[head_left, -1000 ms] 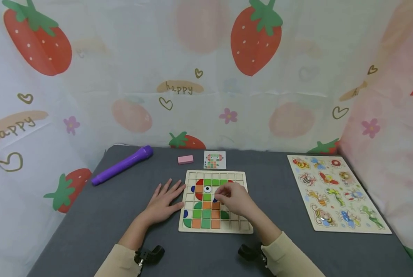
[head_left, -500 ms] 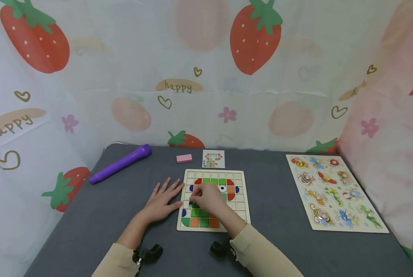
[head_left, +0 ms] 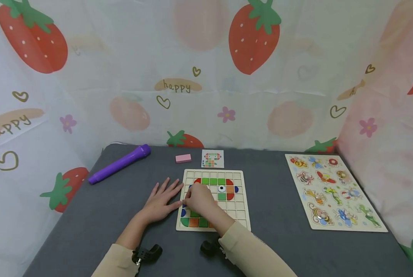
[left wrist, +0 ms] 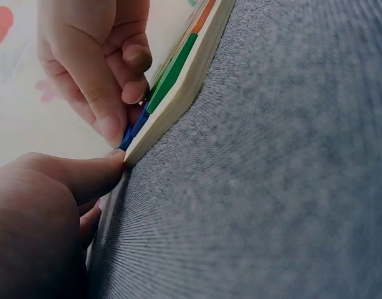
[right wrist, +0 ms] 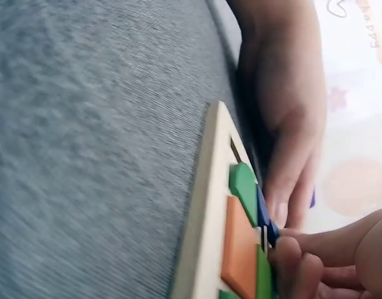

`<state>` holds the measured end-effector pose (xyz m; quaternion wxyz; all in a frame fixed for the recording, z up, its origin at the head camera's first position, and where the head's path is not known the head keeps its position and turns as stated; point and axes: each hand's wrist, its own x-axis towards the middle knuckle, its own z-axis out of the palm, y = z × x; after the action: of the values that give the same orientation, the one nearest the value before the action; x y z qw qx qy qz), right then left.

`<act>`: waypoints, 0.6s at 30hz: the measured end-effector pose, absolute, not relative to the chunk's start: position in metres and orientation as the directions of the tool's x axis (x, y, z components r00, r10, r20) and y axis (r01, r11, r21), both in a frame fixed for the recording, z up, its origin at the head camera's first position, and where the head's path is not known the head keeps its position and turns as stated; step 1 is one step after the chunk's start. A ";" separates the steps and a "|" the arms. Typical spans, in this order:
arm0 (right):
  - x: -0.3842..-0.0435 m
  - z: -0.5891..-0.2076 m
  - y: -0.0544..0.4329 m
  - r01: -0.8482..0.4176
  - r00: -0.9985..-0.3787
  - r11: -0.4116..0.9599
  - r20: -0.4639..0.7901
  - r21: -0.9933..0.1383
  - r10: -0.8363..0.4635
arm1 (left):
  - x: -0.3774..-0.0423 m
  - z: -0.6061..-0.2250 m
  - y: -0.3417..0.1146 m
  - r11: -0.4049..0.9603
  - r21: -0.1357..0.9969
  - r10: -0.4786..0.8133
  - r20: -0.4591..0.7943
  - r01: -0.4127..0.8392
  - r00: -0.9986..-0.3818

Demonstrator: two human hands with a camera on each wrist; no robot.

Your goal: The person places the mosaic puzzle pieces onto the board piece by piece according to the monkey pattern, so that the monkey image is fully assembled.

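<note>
A wooden grid board [head_left: 239,215] lies on the table, with coloured tiles set in some of its cells. At its left side my right hand [head_left: 201,200] pinches a small blue tile [left wrist: 126,138] between thumb and fingertips, low over the grid. Another blue tile [head_left: 183,212] sits just below, above a green rounded tile [head_left: 184,222] in the corner. My left hand [head_left: 159,207] rests on the table with fingers spread, its thumb touching the board's left edge. Part of the tile pattern is hidden under my right hand.
Behind the board lie a pattern card [head_left: 212,159] and a pink block [head_left: 183,158]. A purple microphone-shaped stick [head_left: 119,164] is at the back left. On the right lies an insect picture board [head_left: 334,192]. A printed cloth [head_left: 254,92] hangs behind the grey table [head_left: 272,254].
With the blue tile, my right hand has moved left across the grid, from right of the middle to the board's left edge. My left hand has stayed in place.
</note>
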<state>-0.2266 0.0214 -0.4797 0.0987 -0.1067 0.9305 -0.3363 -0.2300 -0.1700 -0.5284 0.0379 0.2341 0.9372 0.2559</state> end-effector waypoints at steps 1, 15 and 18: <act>-0.227 -0.479 0.022 -0.121 -0.955 0.744 -0.126 -0.658 -0.267 | -0.230 -0.528 -0.170 0.761 0.498 0.457 0.044 0.417 -0.888; -0.212 -0.457 0.071 -0.120 -0.944 0.637 -0.110 -0.762 -0.310 | -0.232 -0.528 -0.166 0.767 0.527 0.427 0.007 0.366 -0.904; -0.207 -0.454 0.080 -0.147 -0.944 0.641 -0.086 -0.754 -0.317 | -0.233 -0.530 -0.163 0.777 0.523 0.403 0.014 0.351 -0.915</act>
<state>-0.2067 0.0799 -0.4542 0.1057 -0.1290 0.8996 -0.4037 -0.2329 -0.1633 -0.5305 0.0492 0.2003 0.9413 0.2672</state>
